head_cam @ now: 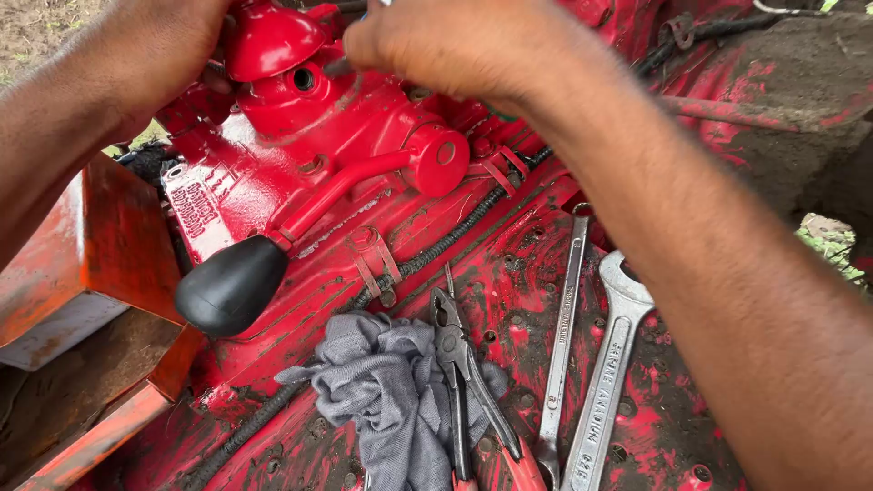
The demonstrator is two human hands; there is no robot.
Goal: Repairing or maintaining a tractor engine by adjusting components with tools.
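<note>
— Where are the hands?
— Top of frame: left hand [150,55] cups the red cap [273,41]; right hand [455,41] fingers pinch a small metal part at the red housing [364,118].
— Below?
— Black-knobbed lever [232,284], grey rag [391,391], pliers [468,382], two wrenches [600,373].

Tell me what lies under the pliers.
The pliers rest partly on a grey rag, which lies on the red metal deck. Whatever is beneath the rag is hidden.
</note>
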